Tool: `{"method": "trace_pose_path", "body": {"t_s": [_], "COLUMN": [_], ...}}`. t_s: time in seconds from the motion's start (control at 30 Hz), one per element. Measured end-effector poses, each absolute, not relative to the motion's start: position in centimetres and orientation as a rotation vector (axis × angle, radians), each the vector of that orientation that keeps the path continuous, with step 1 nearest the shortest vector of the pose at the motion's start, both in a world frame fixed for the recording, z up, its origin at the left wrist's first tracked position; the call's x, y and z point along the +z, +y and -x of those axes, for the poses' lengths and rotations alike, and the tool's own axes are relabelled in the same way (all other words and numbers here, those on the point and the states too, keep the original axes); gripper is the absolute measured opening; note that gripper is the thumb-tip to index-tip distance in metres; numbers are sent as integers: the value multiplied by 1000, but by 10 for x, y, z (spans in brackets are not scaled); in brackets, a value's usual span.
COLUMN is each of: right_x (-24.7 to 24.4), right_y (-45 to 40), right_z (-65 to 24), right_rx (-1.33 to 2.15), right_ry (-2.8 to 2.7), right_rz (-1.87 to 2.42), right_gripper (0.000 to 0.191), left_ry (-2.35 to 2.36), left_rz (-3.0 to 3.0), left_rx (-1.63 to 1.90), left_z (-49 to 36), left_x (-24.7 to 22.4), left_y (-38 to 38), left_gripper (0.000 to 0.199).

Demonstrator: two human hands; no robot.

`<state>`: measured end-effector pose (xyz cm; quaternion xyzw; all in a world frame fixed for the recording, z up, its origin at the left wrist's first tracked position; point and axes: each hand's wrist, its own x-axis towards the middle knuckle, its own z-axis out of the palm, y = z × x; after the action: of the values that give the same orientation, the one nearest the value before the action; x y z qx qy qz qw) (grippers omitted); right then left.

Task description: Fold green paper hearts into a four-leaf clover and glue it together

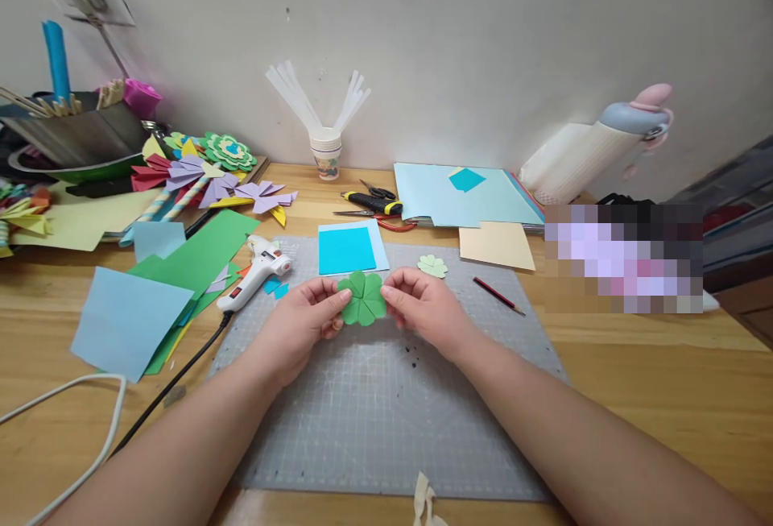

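Note:
Between both hands, above the grey cutting mat (386, 413), is a green paper flower (363, 300) with rounded petals and crease lines. My left hand (307, 312) pinches its left edge between thumb and fingers. At the opposite edge, my right hand (423, 304) grips a petal the same way. A smaller pale green paper flower (433, 266) lies on the mat just beyond my right hand. Past the held flower, a bright blue paper square (347, 250) rests on a lighter blue sheet. A dark red pencil (498, 296) lies to the right.
Left of the mat are a white glue gun (257, 272) with a black cord and loose coloured sheets (133, 316). Scissors (379, 190) and a yellow-black cutter (374, 203) lie behind. A paper cup (326, 157) of white strips stands near the wall, beside a paper stack (423, 188).

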<state>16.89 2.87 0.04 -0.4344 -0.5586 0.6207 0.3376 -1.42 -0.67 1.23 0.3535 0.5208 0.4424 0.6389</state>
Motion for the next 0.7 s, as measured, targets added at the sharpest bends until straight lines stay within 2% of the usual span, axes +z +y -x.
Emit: {"method": "trace_pose_path", "body": {"t_s": [0.27,0.7], "right_x": [2,-3], "right_y": [21,20], "right_z": [-162,-161], "right_rx": [1802,1785], "right_ry": [-1207,-1175], "right_rz": [1111,1103], "right_gripper": [26,25], "left_ry": [1103,1162], "left_rz": [-701,-869], "left_rx": [1014,1042], "left_z": [12,13], "left_x": [14,10], "left_y": [-8,-7], "left_gripper": [29,25]}}
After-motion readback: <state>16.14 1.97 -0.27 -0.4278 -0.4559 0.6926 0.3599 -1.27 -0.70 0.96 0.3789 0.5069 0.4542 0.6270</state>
